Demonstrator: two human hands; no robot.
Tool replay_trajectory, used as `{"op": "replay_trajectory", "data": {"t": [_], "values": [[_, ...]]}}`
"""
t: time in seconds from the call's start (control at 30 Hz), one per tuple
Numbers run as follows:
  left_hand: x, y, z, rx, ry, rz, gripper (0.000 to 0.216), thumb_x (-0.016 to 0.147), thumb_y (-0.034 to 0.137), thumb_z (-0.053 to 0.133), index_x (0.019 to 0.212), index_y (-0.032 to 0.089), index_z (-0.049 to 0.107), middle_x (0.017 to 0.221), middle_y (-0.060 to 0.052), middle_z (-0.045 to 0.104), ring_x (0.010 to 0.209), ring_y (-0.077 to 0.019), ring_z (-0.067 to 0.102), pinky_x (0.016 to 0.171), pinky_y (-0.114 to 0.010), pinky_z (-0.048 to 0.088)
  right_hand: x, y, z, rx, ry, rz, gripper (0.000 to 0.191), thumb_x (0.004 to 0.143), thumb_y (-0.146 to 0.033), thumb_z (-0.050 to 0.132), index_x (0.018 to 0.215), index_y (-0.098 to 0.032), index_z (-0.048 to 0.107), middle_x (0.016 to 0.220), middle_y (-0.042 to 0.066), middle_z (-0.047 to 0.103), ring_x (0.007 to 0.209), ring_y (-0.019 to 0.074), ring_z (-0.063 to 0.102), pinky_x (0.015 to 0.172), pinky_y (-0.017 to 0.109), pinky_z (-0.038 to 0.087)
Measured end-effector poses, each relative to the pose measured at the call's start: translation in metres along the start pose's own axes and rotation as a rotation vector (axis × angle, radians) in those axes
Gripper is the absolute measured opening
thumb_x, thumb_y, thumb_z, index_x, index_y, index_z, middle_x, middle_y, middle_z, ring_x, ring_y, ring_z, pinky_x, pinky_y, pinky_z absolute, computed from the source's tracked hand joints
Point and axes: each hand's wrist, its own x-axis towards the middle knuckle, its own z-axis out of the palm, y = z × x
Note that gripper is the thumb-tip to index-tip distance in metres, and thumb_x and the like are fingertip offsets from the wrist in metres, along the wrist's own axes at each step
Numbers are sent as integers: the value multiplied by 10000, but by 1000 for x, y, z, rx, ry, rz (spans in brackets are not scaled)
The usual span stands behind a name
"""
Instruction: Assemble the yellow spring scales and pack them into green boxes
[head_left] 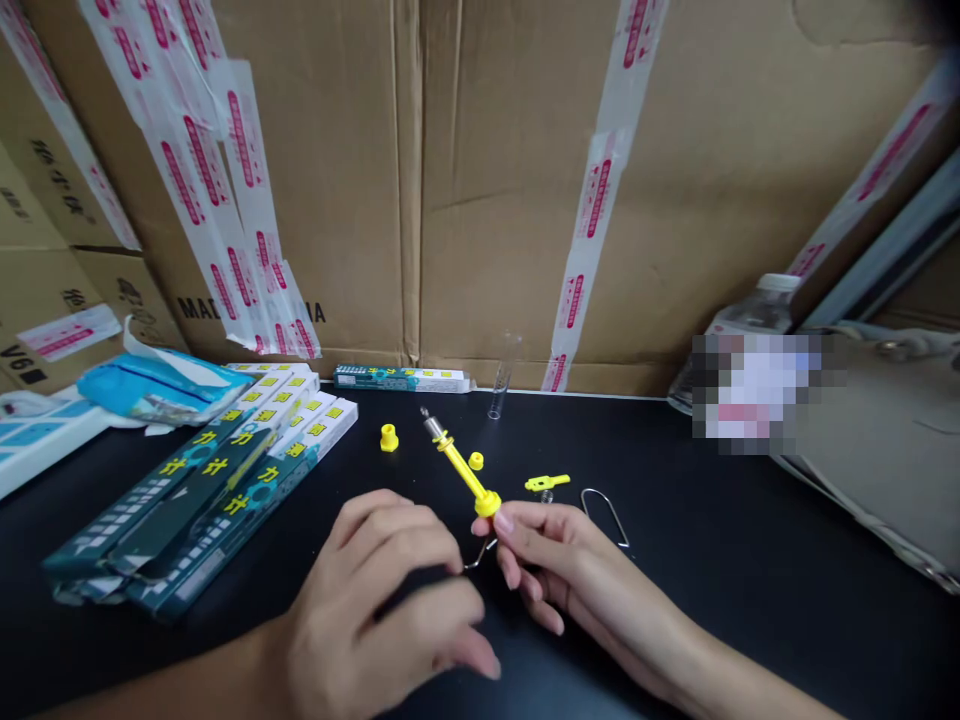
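My right hand [551, 555] pinches the flanged lower end of a yellow plastic rod [465, 472] between thumb and fingers. The rod leans up to the left and carries a metal spring [433, 428] at its upper tip. Just left of it is my left hand [390, 590], fingers curled and thumb apart, with nothing visible between them. A bent metal wire [480, 555] shows between the two hands, close to the left fingertips; whether it is touched I cannot tell. Beyond the hands lie a yellow cap [388, 438], a small yellow nut-like piece [476, 461] and a flat yellow slotted piece [547, 483].
Right of my right hand lies a metal wire loop [606, 515]. A clear tube [504, 378] stands at the back. Printed narrow boxes [217, 480] and a blue packet [161, 385] are left; a bottle [739, 360] and grey bag [877, 440] are right. Cardboard [495, 200] walls the back.
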Motion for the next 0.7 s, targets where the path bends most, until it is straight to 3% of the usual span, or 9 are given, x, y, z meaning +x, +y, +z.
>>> {"op": "replay_trajectory", "data": {"t": [0.13,0.23,0.37,0.53,0.7], "values": [[1,-9,2,-256,-119,-454,258,1032,306,415,843,209,561,704,20,593,620,-116,574,606,-228,460,1,0,0,-64,-40,-20,417,856,-529,676,941,-124,725,595,-39,537,452,34,379,409,133,345],[2,-16,5,-417,-190,-683,255,1011,379,442,870,211,571,691,28,607,566,-110,572,547,-205,465,0,3,2,-161,-113,-52,456,873,-565,630,925,-121,715,558,-44,547,398,31,402,390,139,340],[4,-15,6,-587,-241,-779,265,971,442,511,1008,216,644,823,-7,699,651,-135,634,593,-217,496,-2,8,5,-234,-175,-81,468,874,-580,615,930,-123,702,557,-48,557,381,25,396,378,132,346],[7,-13,7,-692,-195,-850,332,957,475,515,877,216,706,781,-6,700,692,-150,636,631,-224,519,-4,5,8,-294,-177,-27,488,854,-592,628,971,-125,707,547,-55,551,373,26,398,371,131,360],[6,-21,8,-677,-129,-926,364,954,520,501,928,234,725,1030,-30,733,995,-207,648,878,-290,498,-3,2,11,-350,-134,20,449,887,-519,624,1074,-114,677,584,-38,598,367,24,399,340,117,352]]}}
